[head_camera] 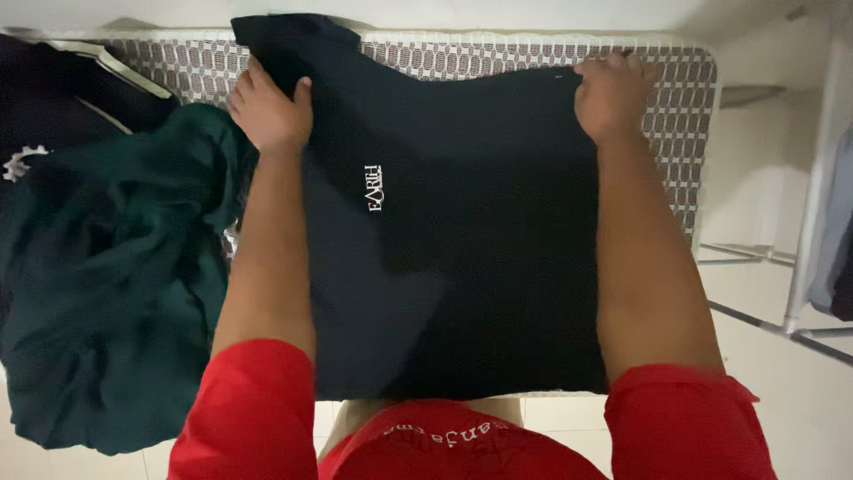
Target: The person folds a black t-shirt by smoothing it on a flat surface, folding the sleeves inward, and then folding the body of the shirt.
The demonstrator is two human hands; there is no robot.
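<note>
While pinning it flat, left hand (271, 111) and right hand (611, 93) are pinching the black shirt's (462, 240) far corners on the patterned bed (684, 89), grip clenched on cloth.

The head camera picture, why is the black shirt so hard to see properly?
In the head view the light is dim, so the black shirt shows almost no folds; both hands look soft, slightly blurred; the green garment is murky in shadow.
</note>
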